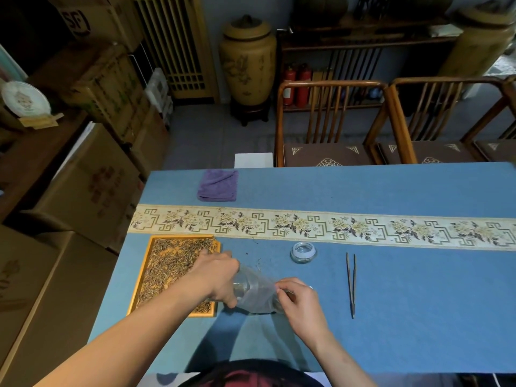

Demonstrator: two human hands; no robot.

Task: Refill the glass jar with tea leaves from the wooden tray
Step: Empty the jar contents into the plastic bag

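A wooden tray full of brown tea leaves lies at the table's left near edge. Just right of it, a clear glass jar is tipped on its side, its mouth pointing left toward the tray. My left hand is at the jar's mouth with fingers closed; a few leaves show inside the glass. My right hand grips the jar's base end. The jar's glass lid rests on the cloth behind the jar.
Wooden tweezers lie to the right of my hands. A patterned runner crosses the blue tablecloth. A folded purple cloth sits at the far left. Two wooden chairs stand beyond the table, cardboard boxes to the left.
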